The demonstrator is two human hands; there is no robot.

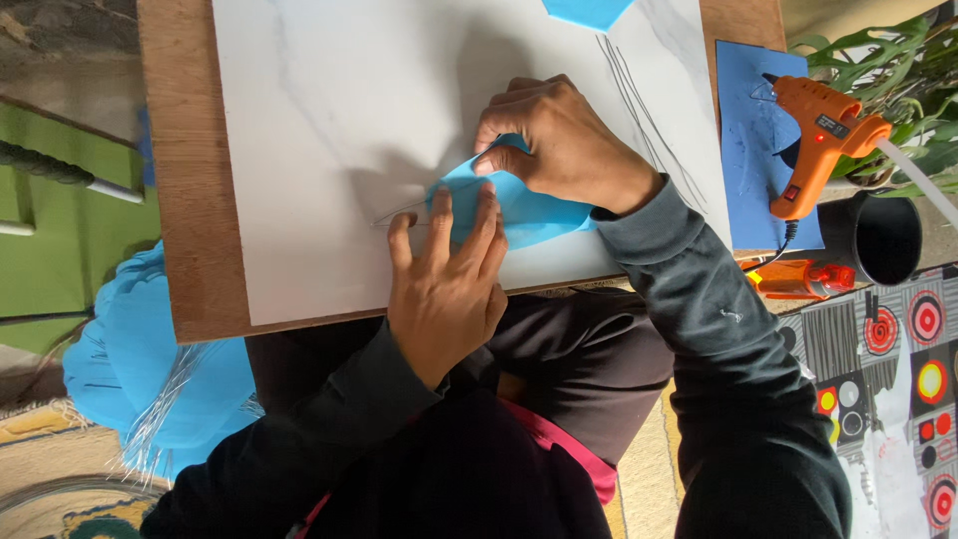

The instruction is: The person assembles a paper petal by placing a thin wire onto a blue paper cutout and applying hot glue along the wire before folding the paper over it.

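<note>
A light blue foam cut-out (529, 212) lies on a white marbled board (329, 130) set on a wooden table (190, 200). My left hand (446, 284) presses flat on the cut-out's near left part, fingers spread. My right hand (559, 140) pinches its upper edge with bent fingers. A thin wire or stick (404, 213) pokes out from under the foam toward the left. Both arms wear dark sleeves.
An orange glue gun (820, 140) rests on a blue foam sheet (758, 150) at the right edge. A second orange tool (798, 279) lies below it, next to a black pot (883, 238) with a green plant. Blue foam pieces (150, 369) lie on the floor at left. Another blue piece (587, 10) sits at the board's far edge.
</note>
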